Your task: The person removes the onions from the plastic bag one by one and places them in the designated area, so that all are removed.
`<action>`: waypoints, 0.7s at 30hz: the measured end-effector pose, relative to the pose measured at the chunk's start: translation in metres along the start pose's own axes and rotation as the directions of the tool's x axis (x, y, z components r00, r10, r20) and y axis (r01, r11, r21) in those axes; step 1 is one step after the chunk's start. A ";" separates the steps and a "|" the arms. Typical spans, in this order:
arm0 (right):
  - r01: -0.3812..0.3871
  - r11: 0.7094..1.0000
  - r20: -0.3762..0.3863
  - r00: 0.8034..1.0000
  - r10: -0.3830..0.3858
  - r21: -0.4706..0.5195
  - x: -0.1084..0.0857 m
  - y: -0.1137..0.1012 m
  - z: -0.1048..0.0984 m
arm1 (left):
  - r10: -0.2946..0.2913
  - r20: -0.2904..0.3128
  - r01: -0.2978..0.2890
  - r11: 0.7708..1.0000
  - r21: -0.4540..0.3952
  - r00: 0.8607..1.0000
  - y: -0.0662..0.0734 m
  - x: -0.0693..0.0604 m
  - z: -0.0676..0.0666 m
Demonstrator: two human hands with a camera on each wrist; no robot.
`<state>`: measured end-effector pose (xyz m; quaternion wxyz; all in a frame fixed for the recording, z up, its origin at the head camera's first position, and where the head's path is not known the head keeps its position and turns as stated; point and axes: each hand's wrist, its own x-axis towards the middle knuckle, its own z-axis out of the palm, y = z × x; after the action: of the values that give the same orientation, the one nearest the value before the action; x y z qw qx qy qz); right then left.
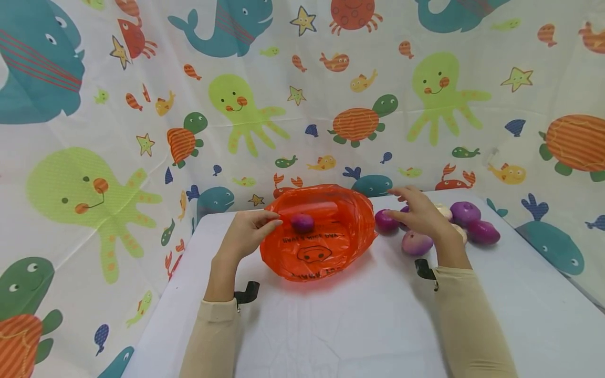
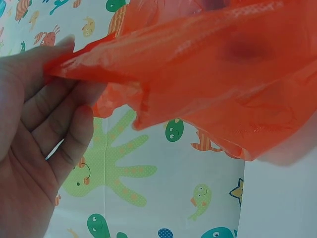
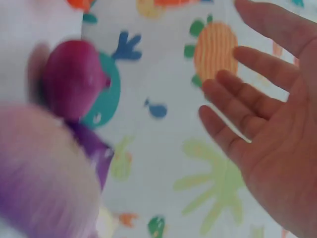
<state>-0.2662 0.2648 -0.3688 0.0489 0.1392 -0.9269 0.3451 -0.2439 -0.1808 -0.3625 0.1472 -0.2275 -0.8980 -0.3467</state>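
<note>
A red plastic bag (image 1: pixel 315 257) lies on the table with its mouth spread wide, facing me. Inside it sits one purple onion (image 1: pixel 302 223). My left hand (image 1: pixel 248 231) pinches the left edge of the bag between thumb and fingers; the left wrist view shows the stretched red film (image 2: pixel 198 74) leaving that pinch. To the right, my right hand (image 1: pixel 418 212) hovers over a group of onions, fingers spread and holding nothing. Nearest it are a purple onion (image 1: pixel 386 221) and a paler onion (image 1: pixel 417 243). In the right wrist view a large pale-purple onion (image 3: pixel 44 178) looks blurred.
More onions stand at the right rear, including a dark purple onion (image 1: pixel 465 213) and another purple onion (image 1: pixel 483 232), with whitish ones partly behind my right hand. The white table (image 1: pixel 340 325) ends at a sea-animal printed curtain (image 1: pixel 302 147) behind and at the sides.
</note>
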 end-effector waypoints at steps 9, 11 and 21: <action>0.304 0.951 -0.106 0.949 -0.297 0.058 0.018 -0.051 0.041 | 0.014 -0.003 -0.014 1.000 -0.002 1.000 0.000 0.000 0.001; 0.328 0.942 -0.078 0.943 -0.322 0.071 0.021 -0.061 0.052 | 0.019 -0.004 -0.019 1.000 -0.002 1.000 0.000 0.001 0.001; 0.315 0.949 0.072 0.946 -0.315 0.015 0.040 -0.091 0.098 | 0.026 -0.004 -0.026 1.000 0.004 1.000 -0.002 0.000 0.001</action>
<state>-0.2768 0.1261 -0.3782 0.0691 0.2979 -0.8933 0.3293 -0.2452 -0.1809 -0.3643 0.1537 -0.2381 -0.8953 -0.3436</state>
